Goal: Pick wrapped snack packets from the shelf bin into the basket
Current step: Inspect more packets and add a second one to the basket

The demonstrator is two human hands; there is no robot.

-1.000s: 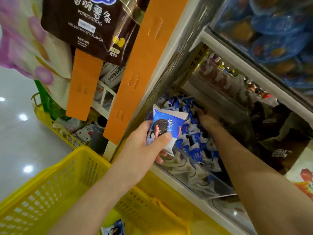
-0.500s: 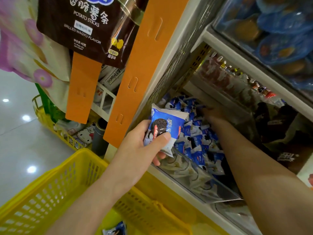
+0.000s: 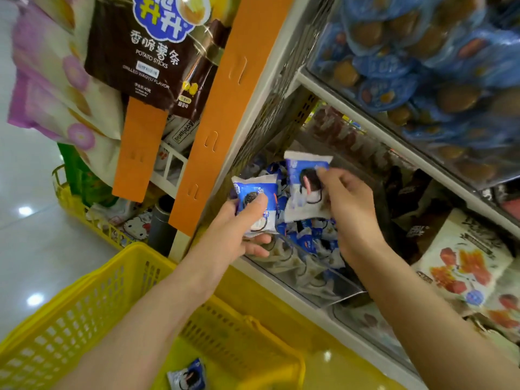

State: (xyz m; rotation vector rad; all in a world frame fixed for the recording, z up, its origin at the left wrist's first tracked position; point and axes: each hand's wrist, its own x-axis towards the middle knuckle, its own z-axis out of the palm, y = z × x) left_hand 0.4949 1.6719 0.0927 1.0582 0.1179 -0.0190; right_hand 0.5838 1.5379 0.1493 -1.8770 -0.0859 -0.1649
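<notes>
My left hand (image 3: pixel 239 229) grips a blue and white snack packet (image 3: pixel 257 205) showing a dark cookie, held in front of the shelf bin. My right hand (image 3: pixel 349 204) pinches a second packet (image 3: pixel 305 192) of the same kind, lifted just above the pile. The clear shelf bin (image 3: pixel 332 288) holds several more blue and white packets (image 3: pixel 312 237). Below my arms stands the yellow basket (image 3: pixel 92 299), with one packet (image 3: pixel 187 377) lying on its floor.
Orange hanging strips (image 3: pixel 222 114) and a brown potato sticks bag (image 3: pixel 152 52) hang left of the shelf. The shelf above holds blue wrapped cakes (image 3: pixel 422 66). Another yellow basket (image 3: pixel 84 212) with goods sits on the floor at left. Printed boxes (image 3: pixel 461 266) lie right of the bin.
My right hand, which was reaching deep into the bin, has come out towards me holding a packet. My left hand keeps its packet in about the same place.
</notes>
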